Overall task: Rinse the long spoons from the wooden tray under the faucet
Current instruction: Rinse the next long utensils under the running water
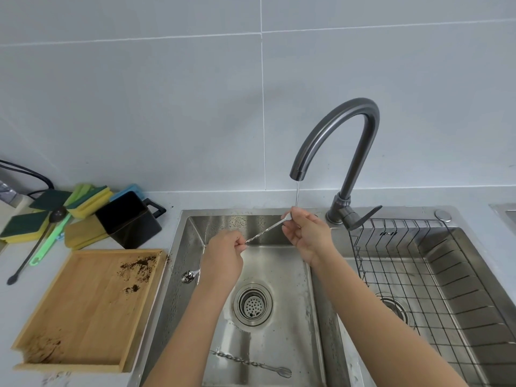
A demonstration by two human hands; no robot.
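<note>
both hands, l (pixel 223 256) & r (pixel 307 236), pinch long spoon (pixel 265 232) under faucet (pixel 335 141) stream.

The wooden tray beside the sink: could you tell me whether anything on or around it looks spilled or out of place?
Yes. The shallow wooden tray holds no spoons, but dark brown crumbs like coffee grounds are smeared near its far right corner and piled in its near left corner. A few specks spill over its rim toward the steel sink.

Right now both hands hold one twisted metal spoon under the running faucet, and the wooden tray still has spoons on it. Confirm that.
Wrong on the tray: in the head view the wooden tray holds only brown crumbs, no spoons. The rest stands.
</note>
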